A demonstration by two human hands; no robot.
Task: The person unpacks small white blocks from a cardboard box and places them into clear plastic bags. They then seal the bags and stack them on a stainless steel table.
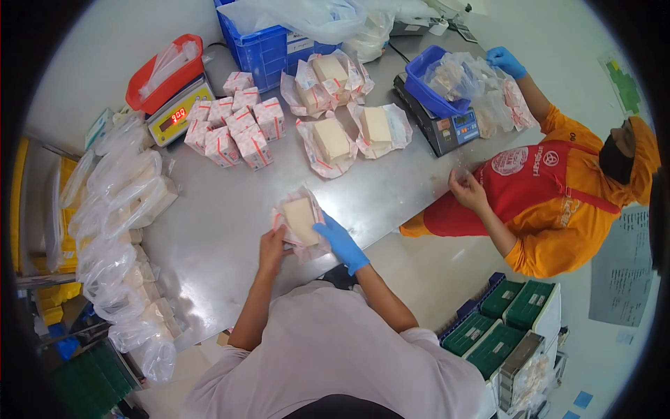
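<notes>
A pale cream block (301, 221) lies face up in an opened white-and-red printed paper wrapper (312, 253), held over the near part of the steel table. My left hand (272, 248), bare, grips the wrapper's left side with bent fingers. From the right, my right hand (342, 243) in a blue glove presses its fingers against the block and the paper. Some of my left fingertips are hidden beneath the packet. Farther off, two similar blocks rest on spread papers, one on the left (331, 140) and one on the right (375, 128).
Several closed packets (241, 126) cluster beside a yellow scale (180, 112) carrying a red tray (162, 82). Bagged blocks (132, 230) line the left edge. A blue bin (258, 56) stands behind. At right, a co-worker (551, 181) is beside a scale (457, 129) with a blue basket (419, 66).
</notes>
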